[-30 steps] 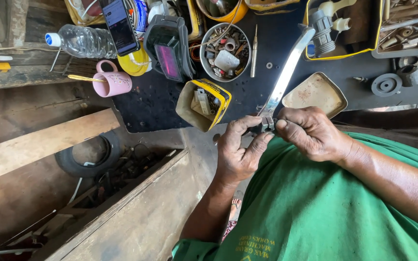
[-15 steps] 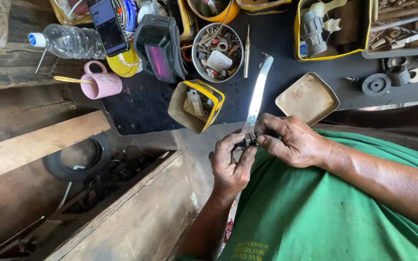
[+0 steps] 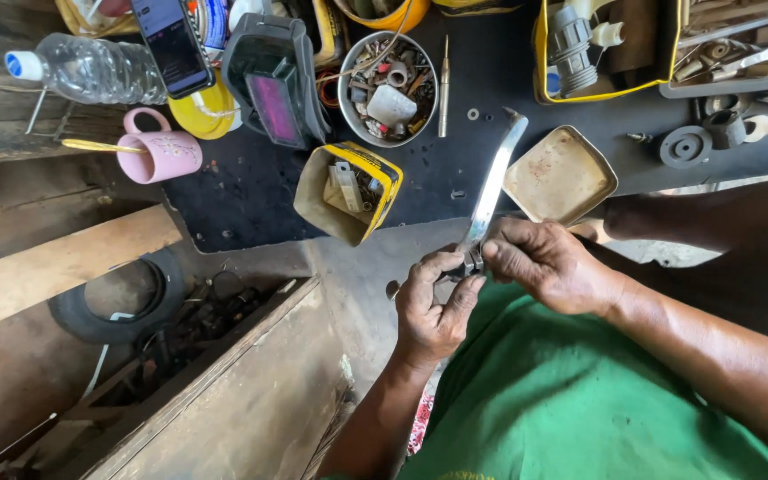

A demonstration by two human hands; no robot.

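Both of my hands meet in front of my green shirt over the lower end of a long, shiny metal lever with a curved tip. My right hand grips the lever's lower part from the right. My left hand pinches a small dark fitting at its bottom end with thumb and fingers. The lever points up and away over the black work mat.
On the mat lie a cut yellow can with small parts, a round tin of bolts, an empty square tin tray, a welding mask, a phone, a pink mug, a plastic bottle. Below left lie wooden planks and a tyre.
The view has shifted slightly; the lever and both hands sit a little lower and more to the left. My grip on the lever's lower end stays the same.
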